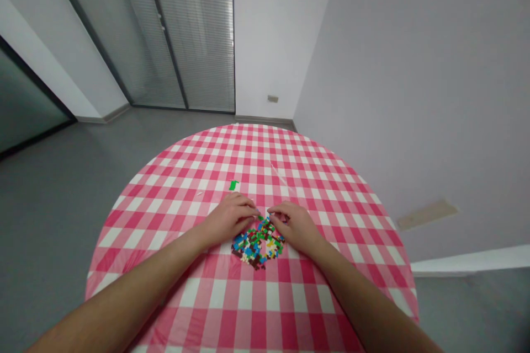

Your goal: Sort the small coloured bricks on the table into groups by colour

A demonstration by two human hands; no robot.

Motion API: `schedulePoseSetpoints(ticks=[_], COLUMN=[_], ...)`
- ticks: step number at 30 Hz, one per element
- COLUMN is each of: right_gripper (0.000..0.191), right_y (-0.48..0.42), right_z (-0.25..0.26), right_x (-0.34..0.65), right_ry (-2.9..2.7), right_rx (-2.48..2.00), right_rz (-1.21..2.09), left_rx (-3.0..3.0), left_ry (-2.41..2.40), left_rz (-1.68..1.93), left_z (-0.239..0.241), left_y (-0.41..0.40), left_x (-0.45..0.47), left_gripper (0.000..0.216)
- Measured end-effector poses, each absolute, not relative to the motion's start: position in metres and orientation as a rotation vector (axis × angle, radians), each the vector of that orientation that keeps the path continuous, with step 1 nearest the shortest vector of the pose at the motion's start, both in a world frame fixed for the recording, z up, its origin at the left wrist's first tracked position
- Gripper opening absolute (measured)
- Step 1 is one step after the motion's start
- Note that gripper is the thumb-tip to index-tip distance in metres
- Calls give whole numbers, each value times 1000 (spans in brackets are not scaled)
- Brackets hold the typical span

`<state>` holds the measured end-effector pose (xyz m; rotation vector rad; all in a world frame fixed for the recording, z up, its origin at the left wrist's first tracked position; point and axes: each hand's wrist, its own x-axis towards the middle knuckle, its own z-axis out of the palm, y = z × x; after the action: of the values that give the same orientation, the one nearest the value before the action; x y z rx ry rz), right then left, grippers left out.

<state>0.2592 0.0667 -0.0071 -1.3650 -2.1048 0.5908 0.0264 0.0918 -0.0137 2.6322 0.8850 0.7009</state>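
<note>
A loose pile of small toy building bricks [254,245] in blue, green, red, yellow, white and brown lies on the table. My left hand [232,216] rests at its upper left, fingers bent and drawn together. A small green bit [260,217] shows right by its fingertips; whether it is held is unclear. Over the pile's upper right edge is my right hand [296,226], thumb and forefinger closed in a pinch. What lies between them is too small to make out. Beyond my left hand sits a flat green piece [233,185], apart from the pile.
A red-and-white checked cloth [277,298] covers the round table. A tiny pale bit [199,193] lies left of the green piece. Past the table stand a glass partition with blinds [194,38] and a grey wall [414,94] on the right.
</note>
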Motion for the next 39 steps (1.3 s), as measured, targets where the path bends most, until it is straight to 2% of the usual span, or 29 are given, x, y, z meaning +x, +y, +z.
schedulePoseSetpoints(ticks=[6,12,17,24,35,39], right_gripper=[15,16,16,17,18,18], right_y=[65,67,66,65,66,65], right_z=[-12,-10,-6,-7,-7,-5], right_x=[256,258,258,259,260,260], right_ry=[-2065,-2050,-2029,-2019,-2022,-2019], right_rx=[-1363,-1361,-1366,-1367,-1366,-1369], right_rz=[583,564,595,621,626,617], left_rx=[2617,2542,2465,2283,2423,2382], left_ry=[935,1000,1060,1423,1561,1621], left_rz=[601,680,726,802,743,767], left_z=[-15,-19,-16,-15,-27,-25], left_y=[87,90,94,114,129,126], left_x=[35,36,31,-3,-14,-13], left_gripper=[22,8,11,12,20,16])
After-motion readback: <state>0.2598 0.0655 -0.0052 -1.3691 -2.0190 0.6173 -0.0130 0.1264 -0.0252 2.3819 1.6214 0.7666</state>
